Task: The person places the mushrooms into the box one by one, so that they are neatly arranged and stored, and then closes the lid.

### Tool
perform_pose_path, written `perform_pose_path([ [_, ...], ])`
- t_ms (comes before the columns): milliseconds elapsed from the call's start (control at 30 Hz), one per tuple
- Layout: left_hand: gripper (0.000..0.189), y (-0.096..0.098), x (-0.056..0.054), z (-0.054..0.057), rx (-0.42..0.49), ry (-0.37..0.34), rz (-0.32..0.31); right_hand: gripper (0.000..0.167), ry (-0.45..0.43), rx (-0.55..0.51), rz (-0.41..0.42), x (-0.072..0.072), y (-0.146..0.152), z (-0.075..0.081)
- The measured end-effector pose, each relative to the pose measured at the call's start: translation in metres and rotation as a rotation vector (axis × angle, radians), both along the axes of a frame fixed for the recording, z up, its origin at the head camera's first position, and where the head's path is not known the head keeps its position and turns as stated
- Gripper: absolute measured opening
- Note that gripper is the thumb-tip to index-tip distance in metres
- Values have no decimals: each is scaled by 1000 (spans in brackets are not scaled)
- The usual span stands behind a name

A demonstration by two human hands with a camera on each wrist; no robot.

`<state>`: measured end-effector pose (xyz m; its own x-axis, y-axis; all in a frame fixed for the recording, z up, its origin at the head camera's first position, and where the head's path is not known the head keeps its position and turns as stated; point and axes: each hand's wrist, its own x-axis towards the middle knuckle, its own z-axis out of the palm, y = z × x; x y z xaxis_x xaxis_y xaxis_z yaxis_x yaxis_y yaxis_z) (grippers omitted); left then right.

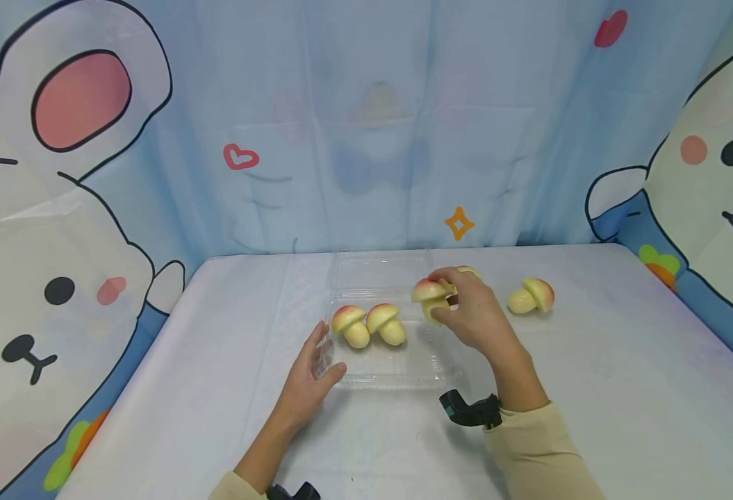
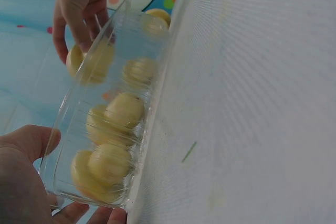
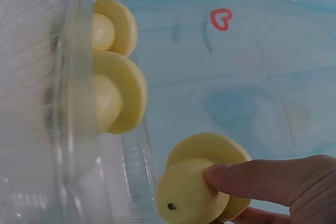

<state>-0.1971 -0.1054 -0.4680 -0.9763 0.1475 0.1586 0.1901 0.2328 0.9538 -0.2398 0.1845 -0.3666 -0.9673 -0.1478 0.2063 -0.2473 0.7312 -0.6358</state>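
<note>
A clear plastic box (image 1: 419, 368) lies on the table with its lid folded back behind it. Two yellow toy mushrooms with reddish caps, one (image 1: 350, 326) beside the other (image 1: 387, 323), lie in its left part. My left hand (image 1: 308, 385) holds the box by its left side, the thumb (image 2: 44, 141) at the rim and fingertips low against the wall. Over the box's right part, my right hand (image 1: 475, 312) pinches a third toy mushroom (image 3: 191, 195) between thumb and fingers, clear of the box floor.
To the right of the box, a toy mushroom (image 1: 531, 296) lies on the white tabletop (image 1: 622, 389). Another toy mushroom (image 1: 469, 271) shows partly behind my right hand. A blue printed curtain (image 1: 366, 201) hangs along the table's back edge.
</note>
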Motion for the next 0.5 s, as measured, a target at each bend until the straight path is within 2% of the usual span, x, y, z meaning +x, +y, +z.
perform_pose_path([
  [500, 79, -1, 0, -1, -12, 9, -6, 47, 32, 91, -3, -6, -9, -11],
])
